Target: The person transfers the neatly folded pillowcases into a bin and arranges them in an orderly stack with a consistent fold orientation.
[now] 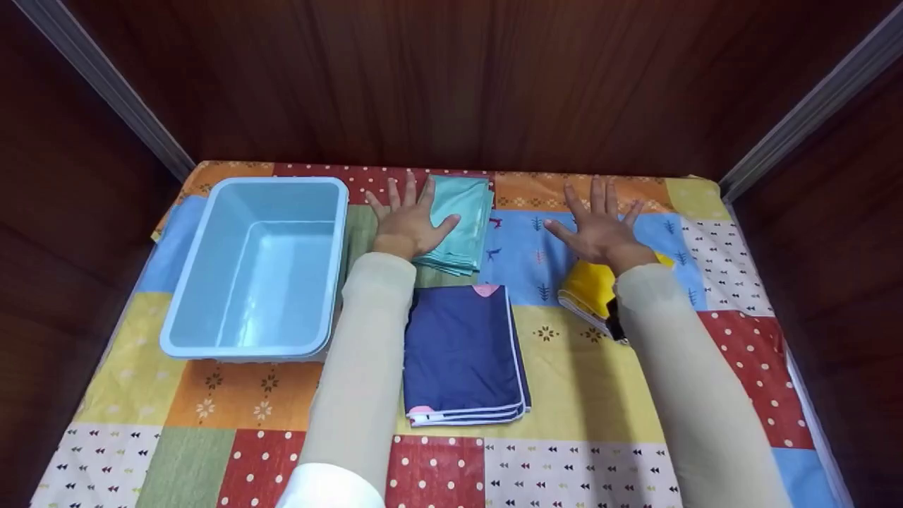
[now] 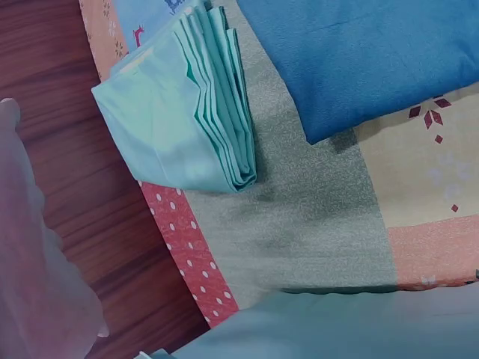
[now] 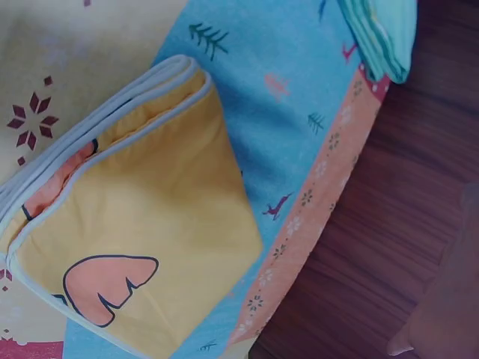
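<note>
Standing leftmost on the patchwork-print tablecloth is a light-blue plastic tub. The left hand, splayed wide, grips nothing; a folded teal cloth lies partly below it. A folded navy cloth lies just nearside. The right hand, also splayed, grips nothing; a folded yellow cloth lies partly below it.

In your right wrist view, a pale-edged, folded yellow cloth lies on the patchwork cover, 2 pinkish, dark-outlined shapes showing on it. You see a folded teal cloth at the upper right and, against the dark wood-grain surface, part of your right hand at the lower right
</note>
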`<action>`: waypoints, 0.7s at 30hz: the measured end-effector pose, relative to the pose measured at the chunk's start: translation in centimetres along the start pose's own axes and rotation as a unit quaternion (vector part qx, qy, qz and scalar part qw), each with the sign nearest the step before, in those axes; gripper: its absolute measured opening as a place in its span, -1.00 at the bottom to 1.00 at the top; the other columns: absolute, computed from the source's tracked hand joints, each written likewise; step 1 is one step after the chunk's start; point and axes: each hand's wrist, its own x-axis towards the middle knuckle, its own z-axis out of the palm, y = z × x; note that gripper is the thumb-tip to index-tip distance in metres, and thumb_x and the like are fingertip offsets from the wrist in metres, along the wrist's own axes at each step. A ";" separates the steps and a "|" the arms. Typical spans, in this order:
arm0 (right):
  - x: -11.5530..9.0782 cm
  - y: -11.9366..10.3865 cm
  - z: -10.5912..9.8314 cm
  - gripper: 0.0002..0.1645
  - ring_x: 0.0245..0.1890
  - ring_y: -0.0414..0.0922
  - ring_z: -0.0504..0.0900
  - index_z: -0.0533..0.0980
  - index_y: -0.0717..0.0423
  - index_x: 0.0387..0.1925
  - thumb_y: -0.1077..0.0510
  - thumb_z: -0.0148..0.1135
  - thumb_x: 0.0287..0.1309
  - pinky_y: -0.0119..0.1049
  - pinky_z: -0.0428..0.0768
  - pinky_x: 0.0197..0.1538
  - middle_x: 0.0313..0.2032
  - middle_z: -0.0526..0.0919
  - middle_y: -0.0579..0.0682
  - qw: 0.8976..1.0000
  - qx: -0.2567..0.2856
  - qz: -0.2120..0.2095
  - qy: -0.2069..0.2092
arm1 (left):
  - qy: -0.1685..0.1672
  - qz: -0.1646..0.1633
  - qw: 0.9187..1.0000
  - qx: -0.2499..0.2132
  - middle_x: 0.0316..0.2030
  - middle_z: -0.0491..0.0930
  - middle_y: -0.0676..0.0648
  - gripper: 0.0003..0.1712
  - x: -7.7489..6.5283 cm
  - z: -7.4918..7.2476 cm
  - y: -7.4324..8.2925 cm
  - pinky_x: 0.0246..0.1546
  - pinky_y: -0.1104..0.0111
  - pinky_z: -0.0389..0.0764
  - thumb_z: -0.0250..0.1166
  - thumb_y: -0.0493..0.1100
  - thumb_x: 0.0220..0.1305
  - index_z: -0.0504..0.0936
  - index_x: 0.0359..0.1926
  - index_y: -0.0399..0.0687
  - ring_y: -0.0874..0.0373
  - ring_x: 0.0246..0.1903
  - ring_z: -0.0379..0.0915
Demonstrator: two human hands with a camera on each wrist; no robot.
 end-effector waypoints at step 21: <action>-1.6 0.8 1.2 0.07 0.53 0.28 -0.59 -0.34 -0.14 0.64 -0.58 -0.41 0.37 0.40 -0.78 0.25 0.57 -0.61 0.21 0.996 -0.033 -0.079 0.018 | -0.008 0.036 0.999 0.000 0.62 -0.50 -0.14 0.01 -1.4 1.6 -0.3 0.34 -0.43 -0.46 -0.24 0.50 0.41 -0.30 0.65 0.17 -0.28 0.55 -0.66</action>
